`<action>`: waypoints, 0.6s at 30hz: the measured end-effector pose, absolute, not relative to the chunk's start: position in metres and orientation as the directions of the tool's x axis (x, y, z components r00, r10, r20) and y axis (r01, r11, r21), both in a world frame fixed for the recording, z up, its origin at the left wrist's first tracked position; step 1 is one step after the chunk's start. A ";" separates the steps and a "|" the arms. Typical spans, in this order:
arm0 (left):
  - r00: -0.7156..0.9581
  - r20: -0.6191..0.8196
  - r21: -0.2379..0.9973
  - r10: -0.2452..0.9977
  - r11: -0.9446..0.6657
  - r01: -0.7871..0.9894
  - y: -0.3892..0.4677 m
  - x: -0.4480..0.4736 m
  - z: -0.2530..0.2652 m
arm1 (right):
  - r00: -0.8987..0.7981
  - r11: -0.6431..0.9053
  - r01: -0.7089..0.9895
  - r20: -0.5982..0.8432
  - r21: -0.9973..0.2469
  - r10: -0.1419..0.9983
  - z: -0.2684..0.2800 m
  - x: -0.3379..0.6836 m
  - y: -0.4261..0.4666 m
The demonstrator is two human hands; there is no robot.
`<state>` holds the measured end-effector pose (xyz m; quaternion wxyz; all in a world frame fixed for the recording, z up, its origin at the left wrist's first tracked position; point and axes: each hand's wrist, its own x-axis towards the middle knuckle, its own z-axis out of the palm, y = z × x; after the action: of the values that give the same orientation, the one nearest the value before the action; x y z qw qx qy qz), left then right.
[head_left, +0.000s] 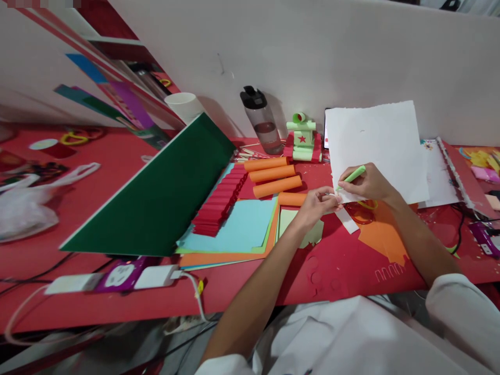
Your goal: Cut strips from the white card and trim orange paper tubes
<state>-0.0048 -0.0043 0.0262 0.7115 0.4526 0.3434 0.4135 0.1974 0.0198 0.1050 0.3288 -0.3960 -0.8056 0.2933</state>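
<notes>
While the right hand (369,182) grips a green pen (355,173), its tip is directed at the lower left corner of the large white sheet (378,151), the landmark for all entries below.

Head view, items listed:
- Right hand: one, over the lower left part of the white sheet; grip closed around the pen, which slants with its tip toward the left hand.
- Left hand (318,204): one, just beside the same corner; fingers bent and drawn together near the pen tip. Whether this grip pinches a small piece or only rests against paper, cannot tell.
- White paper strip (350,222): one, just below that corner, lying slantwise on the red table (234,291).
- Orange paper (385,234): below the white sheet, partly under the right forearm.
- Orange tubes (277,186): four, left of the white sheet, lying side by side; the nearest is partly covered by the left hand.
- Light green model (302,138): one, with red sides and a red star, just left of the white sheet.
- Bottle (265,125): one, dark-lidded, farther left, beyond the model.
- Red pleated paper (222,200): well left of the white sheet, on light blue paper (244,224).
- Dark green board (156,192): one, tilted, farther left again.
</notes>
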 end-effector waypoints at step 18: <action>0.410 -0.114 0.927 0.905 0.245 -0.283 -0.005 -0.004 0.027 | -0.495 0.524 0.429 0.294 -0.736 0.818 0.106 0.196 0.020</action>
<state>-0.0039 -0.0048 0.0268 0.7091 0.4496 0.3458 0.4188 0.1958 0.0199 0.1064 0.3237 -0.3843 -0.8107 0.3005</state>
